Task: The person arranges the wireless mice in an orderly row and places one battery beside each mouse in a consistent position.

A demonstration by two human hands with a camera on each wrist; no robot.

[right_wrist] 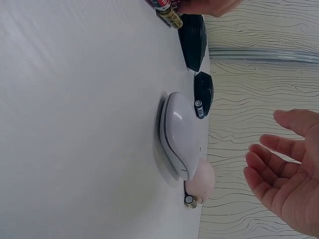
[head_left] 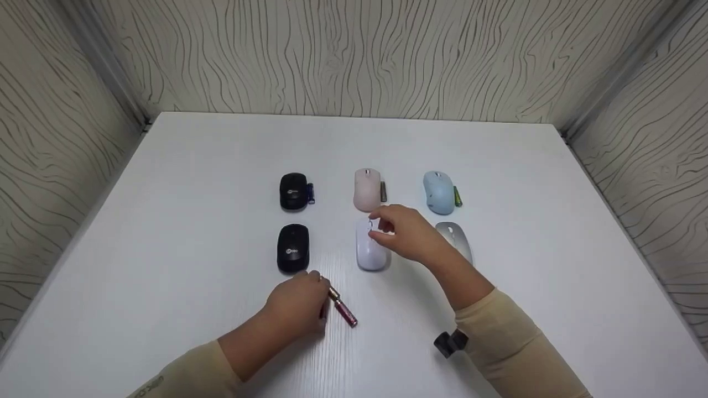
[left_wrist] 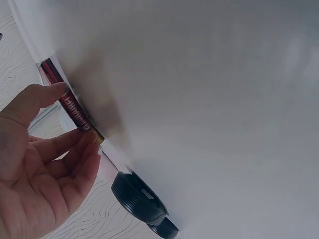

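My left hand [head_left: 298, 304] is low over the table, just in front of the nearer black mouse [head_left: 293, 249]. Its thumb and fingers pinch a dark red battery [left_wrist: 75, 110], seen best in the left wrist view. Beside those fingers lies a red and gold battery [head_left: 346, 314], partly covered by the hand. Above the white mouse [head_left: 371, 254] hovers my right hand [head_left: 406, 232], fingers loosely bent and holding nothing. In the right wrist view that mouse [right_wrist: 180, 134] stands on the table, apart from the hand.
Farther back stand another black mouse [head_left: 293, 191] with a blue battery [head_left: 311, 193], a pink mouse [head_left: 366, 189] with a dark battery [head_left: 383, 192], and a light blue mouse [head_left: 440, 193] with a green battery [head_left: 457, 197]. My right forearm partly hides a grey mouse [head_left: 454, 237].
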